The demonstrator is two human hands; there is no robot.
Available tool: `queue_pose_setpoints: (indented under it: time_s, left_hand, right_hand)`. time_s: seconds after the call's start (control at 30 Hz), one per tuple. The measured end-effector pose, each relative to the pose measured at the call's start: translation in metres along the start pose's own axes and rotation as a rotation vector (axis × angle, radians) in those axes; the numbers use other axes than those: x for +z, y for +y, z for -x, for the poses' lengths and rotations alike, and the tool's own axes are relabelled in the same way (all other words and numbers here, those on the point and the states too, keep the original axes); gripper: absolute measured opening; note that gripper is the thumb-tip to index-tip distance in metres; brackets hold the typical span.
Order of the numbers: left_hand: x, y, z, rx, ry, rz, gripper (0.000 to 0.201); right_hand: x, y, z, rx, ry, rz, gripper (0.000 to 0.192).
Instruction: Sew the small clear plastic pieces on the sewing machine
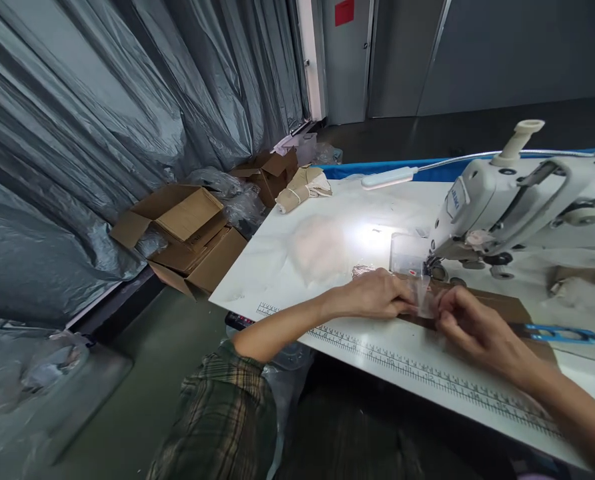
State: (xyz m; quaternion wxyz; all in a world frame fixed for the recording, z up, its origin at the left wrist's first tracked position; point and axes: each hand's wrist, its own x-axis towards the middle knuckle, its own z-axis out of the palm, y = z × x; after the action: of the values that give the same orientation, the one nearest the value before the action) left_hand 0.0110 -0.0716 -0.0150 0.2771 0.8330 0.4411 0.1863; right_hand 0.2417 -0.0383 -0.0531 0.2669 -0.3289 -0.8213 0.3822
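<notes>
A small piece of sheer whitish material (426,301) stretches between my two hands, just in front of the sewing machine (470,200) and its needle area. My left hand (377,293) has its fingers closed on the left side of this piece. On the other side, my right hand (470,323) pinches the right edge, fingers curled. Under and behind the hands lies a flat brown piece (510,308), perhaps card. Blue thread snips (562,333) rest on it beside my right hand. A small reddish bundle (362,270) sits behind my left wrist.
The white sewing table (257,267) carries a printed ruler along its front edge. A lit lamp (390,178) hangs over it. A rolled beige cloth bundle (302,190) lies at the far left corner. Open cardboard boxes (217,260) stand on the floor beside a grey curtain (127,100).
</notes>
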Motion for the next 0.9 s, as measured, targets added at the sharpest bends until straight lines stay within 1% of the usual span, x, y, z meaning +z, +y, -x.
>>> queue_pose_setpoints:
  time_s: [0.03,0.07,0.17,0.23,0.27,0.33,0.37,0.43,0.47,0.5,0.53,0.6,0.63,0.7,0.73,0.8,0.83,0.87,0.9]
  left_hand:
    - [-0.005,0.002,0.005,-0.006,-0.004,-0.031,0.016]
    - [-0.008,0.003,0.011,-0.017,-0.001,-0.056,0.016]
    - [-0.012,0.008,0.025,-0.023,0.029,-0.079,0.019]
    - [-0.009,0.009,0.029,-0.003,0.056,-0.081,0.021]
    - [-0.007,0.009,0.029,-0.001,0.066,-0.075,0.025]
    - [-0.002,0.006,0.029,-0.032,0.111,-0.046,0.034]
    - [-0.001,0.005,0.028,-0.061,0.149,-0.019,0.035]
    - [0.001,0.001,0.028,-0.123,0.235,0.028,0.027]
    - [0.001,-0.002,0.028,-0.150,0.269,0.042,0.021]
    - [0.000,-0.004,0.028,-0.172,0.286,0.044,0.017]
    - [0.000,-0.007,0.028,-0.190,0.314,0.040,0.017]
    - [-0.001,-0.011,0.028,-0.199,0.336,0.047,0.018]
    - [-0.001,-0.012,0.027,-0.182,0.337,0.053,0.017]
    - [-0.001,-0.012,0.025,-0.116,0.315,0.049,0.014]
    - [-0.001,-0.011,0.024,-0.080,0.302,0.038,0.013]
    - [-0.001,-0.009,0.023,-0.020,0.278,0.006,0.013]
    - [-0.002,-0.009,0.024,0.001,0.278,-0.015,0.013]
    - [-0.003,-0.008,0.025,0.018,0.300,-0.045,0.014]
    - [-0.004,-0.008,0.027,0.028,0.343,-0.083,0.014]
  right_hand:
    - [-0.008,0.004,0.003,-0.008,-0.016,0.091,0.014]
    - [-0.015,0.009,0.007,-0.014,-0.004,0.152,0.013]
    - [-0.030,0.018,0.016,-0.017,0.100,0.225,0.016]
    - [-0.029,0.019,0.019,-0.017,0.122,0.233,0.018]
    - [-0.026,0.017,0.020,-0.013,0.115,0.233,0.017]
    - [-0.018,0.011,0.020,0.002,0.098,0.227,0.013]
    - [-0.014,0.008,0.019,0.019,0.084,0.226,0.012]
    - [-0.010,0.002,0.016,0.029,0.046,0.250,0.026]
    - [-0.010,0.000,0.014,0.011,0.009,0.254,0.026]
    - [-0.011,-0.003,0.012,-0.022,-0.023,0.249,0.018]
    - [-0.013,-0.005,0.010,-0.038,-0.045,0.238,0.016]
    - [-0.015,-0.014,0.006,-0.020,-0.051,0.178,0.019]
    - [-0.015,-0.020,0.004,-0.013,-0.034,0.124,0.020]
    - [-0.009,-0.035,-0.002,-0.051,-0.015,-0.041,0.022]
    - [-0.004,-0.042,-0.006,-0.082,-0.025,-0.136,0.023]
    - [0.006,-0.051,-0.011,-0.133,-0.119,-0.293,0.022]
    - [0.009,-0.052,-0.013,-0.141,-0.161,-0.322,0.022]
    - [0.011,-0.049,-0.015,-0.129,-0.167,-0.324,0.022]
    - [0.011,-0.044,-0.015,-0.092,-0.130,-0.305,0.023]
